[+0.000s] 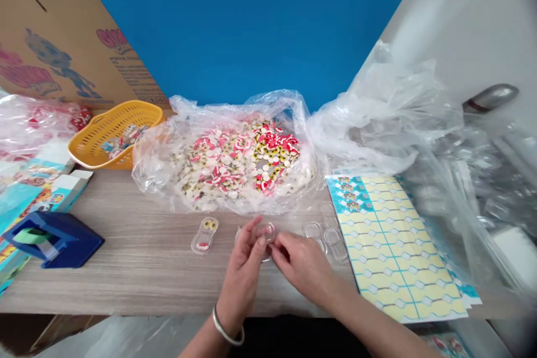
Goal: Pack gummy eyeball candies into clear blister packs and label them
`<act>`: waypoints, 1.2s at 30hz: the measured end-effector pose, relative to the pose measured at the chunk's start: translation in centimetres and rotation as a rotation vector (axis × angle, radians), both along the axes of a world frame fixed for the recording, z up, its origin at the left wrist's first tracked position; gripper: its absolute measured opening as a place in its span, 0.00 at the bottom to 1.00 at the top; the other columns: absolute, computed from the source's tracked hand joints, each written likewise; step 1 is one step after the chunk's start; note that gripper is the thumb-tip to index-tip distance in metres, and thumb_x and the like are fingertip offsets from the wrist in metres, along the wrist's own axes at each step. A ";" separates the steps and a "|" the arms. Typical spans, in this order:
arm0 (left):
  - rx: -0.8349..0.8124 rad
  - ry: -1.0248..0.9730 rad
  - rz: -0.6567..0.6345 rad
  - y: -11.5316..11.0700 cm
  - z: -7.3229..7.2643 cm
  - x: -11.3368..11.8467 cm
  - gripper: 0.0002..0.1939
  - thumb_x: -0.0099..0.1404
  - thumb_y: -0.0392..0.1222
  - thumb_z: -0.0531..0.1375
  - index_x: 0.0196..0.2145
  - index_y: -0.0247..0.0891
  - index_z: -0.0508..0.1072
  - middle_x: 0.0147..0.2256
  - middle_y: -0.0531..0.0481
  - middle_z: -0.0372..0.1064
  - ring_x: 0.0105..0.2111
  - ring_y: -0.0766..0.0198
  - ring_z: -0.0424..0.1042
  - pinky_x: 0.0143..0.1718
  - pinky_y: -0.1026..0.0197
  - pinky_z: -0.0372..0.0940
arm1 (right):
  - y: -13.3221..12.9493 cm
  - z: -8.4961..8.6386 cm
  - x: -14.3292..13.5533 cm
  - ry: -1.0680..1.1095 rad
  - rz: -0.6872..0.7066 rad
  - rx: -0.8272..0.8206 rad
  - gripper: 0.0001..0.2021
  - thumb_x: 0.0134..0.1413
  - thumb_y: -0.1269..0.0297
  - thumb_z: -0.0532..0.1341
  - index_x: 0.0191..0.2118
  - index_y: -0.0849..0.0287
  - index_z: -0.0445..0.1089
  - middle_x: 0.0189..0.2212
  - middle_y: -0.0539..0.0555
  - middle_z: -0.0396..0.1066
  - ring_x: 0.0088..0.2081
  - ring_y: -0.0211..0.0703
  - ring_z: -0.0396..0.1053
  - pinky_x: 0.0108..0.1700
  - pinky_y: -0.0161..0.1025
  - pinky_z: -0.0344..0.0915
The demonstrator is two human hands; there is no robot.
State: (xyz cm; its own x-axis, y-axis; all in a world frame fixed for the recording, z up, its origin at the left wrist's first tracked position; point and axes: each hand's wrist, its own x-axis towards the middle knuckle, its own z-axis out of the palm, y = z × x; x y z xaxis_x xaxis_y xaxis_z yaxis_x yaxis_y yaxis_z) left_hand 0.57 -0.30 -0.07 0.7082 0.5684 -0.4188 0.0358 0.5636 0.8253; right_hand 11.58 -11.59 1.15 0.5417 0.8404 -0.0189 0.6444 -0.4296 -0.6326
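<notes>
A small clear plastic blister shell (265, 229) is held up between both hands above the table's front half. My left hand (247, 254) is closed on its left side, thumb and fingers around it. At its lower right edge, my right hand (296, 260) pinches with thumb and forefinger. Left of the hands lies a filled blister shell (205, 236) with two yellow eye pieces and a red mouth piece. Several empty clear shells (329, 235) rest just beyond my right hand. Behind, an open plastic bag (226, 162) spills over with small red, white and yellow pieces.
A yellow basket (113, 140) with small items stands back left, before a printed cardboard box (67, 39). A blue tape dispenser (62, 240) sits at the left. Yellow sticker sheets (394, 251) lie at the right, beside clear plastic bags (453, 168). A blue panel (251, 28) rises behind.
</notes>
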 end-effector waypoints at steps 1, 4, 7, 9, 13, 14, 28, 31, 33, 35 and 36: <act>-0.052 -0.025 0.040 0.4 -0.1 0.8 0.27 0.62 0.51 0.68 0.56 0.42 0.70 0.49 0.42 0.75 0.48 0.55 0.75 0.50 0.56 0.69 | 1.1 0.7 1.3 0.004 0.042 0.029 0.09 0.65 0.66 0.58 0.31 0.55 0.69 0.27 0.49 0.75 0.27 0.40 0.72 0.29 0.37 0.58; -0.077 -0.034 0.114 2.7 0.0 2.8 0.29 0.61 0.51 0.69 0.56 0.42 0.68 0.47 0.42 0.76 0.44 0.55 0.77 0.45 0.56 0.71 | 5.3 1.6 6.2 -0.071 0.025 0.075 0.09 0.66 0.68 0.56 0.36 0.55 0.72 0.33 0.52 0.76 0.35 0.42 0.73 0.37 0.36 0.63; -0.051 -0.003 0.106 4.7 0.2 4.4 0.31 0.59 0.53 0.69 0.56 0.41 0.67 0.48 0.42 0.75 0.41 0.54 0.78 0.40 0.55 0.73 | 9.7 0.6 11.0 -0.230 0.020 -0.034 0.10 0.65 0.73 0.55 0.41 0.57 0.74 0.40 0.56 0.75 0.43 0.45 0.72 0.45 0.38 0.63; -0.059 -0.002 0.108 5.4 0.4 5.3 0.31 0.57 0.54 0.70 0.54 0.40 0.68 0.48 0.41 0.75 0.39 0.53 0.79 0.40 0.55 0.73 | 12.0 -0.8 13.1 -0.280 0.060 -0.162 0.10 0.63 0.73 0.56 0.40 0.56 0.75 0.42 0.57 0.74 0.44 0.47 0.72 0.44 0.39 0.64; -0.157 -0.005 0.114 6.2 0.3 7.1 0.28 0.56 0.54 0.70 0.49 0.37 0.71 0.46 0.39 0.76 0.39 0.52 0.79 0.40 0.53 0.73 | 13.5 -2.6 14.5 -0.261 0.086 -0.194 0.07 0.61 0.72 0.58 0.36 0.58 0.74 0.39 0.57 0.72 0.41 0.47 0.72 0.41 0.39 0.64; -0.191 -0.004 0.117 6.4 0.2 7.5 0.27 0.57 0.53 0.70 0.49 0.36 0.72 0.46 0.39 0.76 0.39 0.52 0.79 0.40 0.53 0.73 | 13.3 -2.6 14.3 -0.251 0.075 -0.130 0.07 0.61 0.72 0.58 0.36 0.58 0.73 0.38 0.56 0.72 0.40 0.46 0.72 0.42 0.39 0.64; -0.202 0.012 0.143 6.8 -1.5 9.1 0.25 0.56 0.53 0.69 0.46 0.37 0.73 0.43 0.43 0.76 0.35 0.59 0.77 0.31 0.62 0.70 | 9.5 -2.2 10.9 -0.225 0.133 0.225 0.11 0.66 0.71 0.55 0.45 0.56 0.75 0.43 0.56 0.76 0.47 0.46 0.71 0.51 0.43 0.67; -0.155 0.030 0.129 6.9 -1.7 9.3 0.27 0.56 0.55 0.69 0.47 0.38 0.71 0.44 0.44 0.75 0.33 0.59 0.78 0.29 0.63 0.70 | 11.1 -2.2 12.7 -0.321 0.068 -0.074 0.09 0.63 0.70 0.58 0.41 0.57 0.76 0.40 0.58 0.75 0.45 0.49 0.71 0.49 0.44 0.66; -0.122 0.031 0.109 6.9 -2.0 9.4 0.27 0.55 0.54 0.70 0.47 0.38 0.70 0.43 0.45 0.75 0.34 0.59 0.78 0.28 0.62 0.71 | 12.2 -2.1 13.4 -0.358 0.103 -0.254 0.08 0.63 0.70 0.58 0.38 0.58 0.77 0.39 0.59 0.73 0.43 0.50 0.71 0.46 0.43 0.65; -0.099 0.035 0.093 6.9 -2.4 9.6 0.25 0.56 0.53 0.70 0.46 0.38 0.71 0.43 0.45 0.75 0.34 0.59 0.78 0.29 0.62 0.71 | 12.8 -1.9 13.7 -0.338 0.098 -0.311 0.09 0.63 0.70 0.57 0.37 0.59 0.76 0.39 0.59 0.73 0.42 0.48 0.70 0.45 0.41 0.64; -0.094 0.033 0.093 6.9 -2.5 9.7 0.25 0.57 0.53 0.70 0.46 0.38 0.71 0.43 0.45 0.75 0.33 0.59 0.78 0.29 0.62 0.71 | 12.8 -1.8 13.7 -0.303 0.078 -0.287 0.10 0.63 0.71 0.57 0.37 0.59 0.76 0.39 0.58 0.72 0.42 0.47 0.70 0.45 0.40 0.63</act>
State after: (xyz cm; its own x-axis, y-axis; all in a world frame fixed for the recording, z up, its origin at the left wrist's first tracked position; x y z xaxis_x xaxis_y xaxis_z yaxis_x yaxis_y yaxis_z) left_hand 10.24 6.58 -2.56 0.6395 0.5877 -0.4956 0.0060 0.6408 0.7677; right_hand 25.31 1.20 -0.61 0.4934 0.8631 -0.1078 0.8206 -0.5030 -0.2714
